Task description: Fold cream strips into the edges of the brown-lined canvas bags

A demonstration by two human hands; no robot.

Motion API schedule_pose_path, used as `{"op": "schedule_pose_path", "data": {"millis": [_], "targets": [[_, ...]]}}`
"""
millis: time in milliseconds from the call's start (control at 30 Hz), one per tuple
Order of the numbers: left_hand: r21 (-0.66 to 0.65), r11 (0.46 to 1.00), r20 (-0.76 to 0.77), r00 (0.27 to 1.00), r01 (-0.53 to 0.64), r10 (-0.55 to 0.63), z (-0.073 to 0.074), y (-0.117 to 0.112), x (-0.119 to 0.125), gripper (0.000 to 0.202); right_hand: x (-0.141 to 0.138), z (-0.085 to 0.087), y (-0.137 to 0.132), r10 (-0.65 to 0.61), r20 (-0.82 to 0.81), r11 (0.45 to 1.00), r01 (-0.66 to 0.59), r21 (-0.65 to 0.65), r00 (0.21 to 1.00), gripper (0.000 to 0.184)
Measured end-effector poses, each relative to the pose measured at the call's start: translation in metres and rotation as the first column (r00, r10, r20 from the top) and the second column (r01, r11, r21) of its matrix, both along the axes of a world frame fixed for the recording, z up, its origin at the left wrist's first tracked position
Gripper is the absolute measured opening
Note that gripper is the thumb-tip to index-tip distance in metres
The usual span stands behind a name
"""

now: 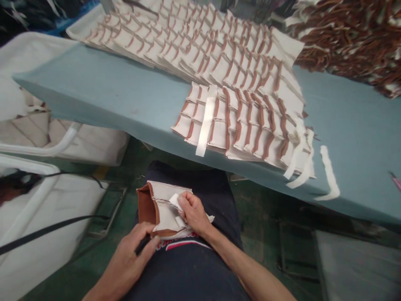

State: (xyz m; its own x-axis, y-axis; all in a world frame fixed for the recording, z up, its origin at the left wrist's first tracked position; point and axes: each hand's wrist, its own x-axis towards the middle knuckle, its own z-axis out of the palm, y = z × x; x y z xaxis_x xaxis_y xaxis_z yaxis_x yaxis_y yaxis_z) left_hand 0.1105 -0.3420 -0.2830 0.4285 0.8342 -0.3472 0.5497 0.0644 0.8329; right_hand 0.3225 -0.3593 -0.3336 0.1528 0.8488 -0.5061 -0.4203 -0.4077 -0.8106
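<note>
On my lap lies a small stack of cream fabric pieces with brown edging (159,209). My left hand (133,255) grips the stack's near edge, thumb and fingers closed on it. My right hand (192,211) rests on top of the stack and pinches a small white strip of fabric (175,201) at its upper face. Both hands are over my dark trousers, below the table's front edge.
A blue-grey table (103,92) carries many overlapped rows of the same cream-and-brown pieces (238,83), with loose white strips (206,121) (328,175) near the front. A brown-and-white heap (354,37) sits at the back right. White bins (37,217) stand to my left.
</note>
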Motion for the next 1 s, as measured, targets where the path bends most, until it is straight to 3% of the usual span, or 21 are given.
{"op": "schedule_pose_path", "data": {"millis": [133, 233, 367, 467, 733, 1000], "targets": [[-0.002, 0.998, 0.019, 0.998, 0.057, -0.057, 0.014, 0.018, 0.015, 0.037, 0.012, 0.019, 0.002, -0.010, 0.020, 1.000, 0.010, 0.005, 1.000, 0.065], [0.003, 0.998, 0.110, 0.992, 0.060, -0.060, 0.029, 0.040, 0.037, 0.036, 0.033, 0.060, -0.002, -0.010, 0.038, 0.999, 0.008, 0.048, 0.999, 0.065], [-0.072, 0.996, 0.248, 0.968, 0.048, -0.028, 0.042, 0.068, 0.058, 0.043, 0.055, 0.122, -0.011, 0.090, 0.175, 0.985, -0.113, 0.127, 0.980, 0.051], [-0.208, 0.977, 0.337, 0.941, 0.055, 0.019, 0.046, 0.081, 0.066, 0.045, 0.059, 0.147, -0.013, 0.126, 0.312, 0.982, -0.164, 0.097, 0.942, 0.037], [-0.389, 0.920, 0.427, 0.894, 0.047, 0.135, 0.064, 0.081, 0.082, 0.046, 0.052, 0.163, -0.001, 0.065, 0.441, 0.977, -0.146, 0.153, 0.895, 0.029], [-0.424, 0.906, 0.411, 0.893, 0.008, 0.185, 0.065, 0.081, 0.088, 0.042, 0.045, 0.149, 0.007, 0.079, 0.411, 0.985, -0.136, 0.110, 0.908, 0.028]]}}
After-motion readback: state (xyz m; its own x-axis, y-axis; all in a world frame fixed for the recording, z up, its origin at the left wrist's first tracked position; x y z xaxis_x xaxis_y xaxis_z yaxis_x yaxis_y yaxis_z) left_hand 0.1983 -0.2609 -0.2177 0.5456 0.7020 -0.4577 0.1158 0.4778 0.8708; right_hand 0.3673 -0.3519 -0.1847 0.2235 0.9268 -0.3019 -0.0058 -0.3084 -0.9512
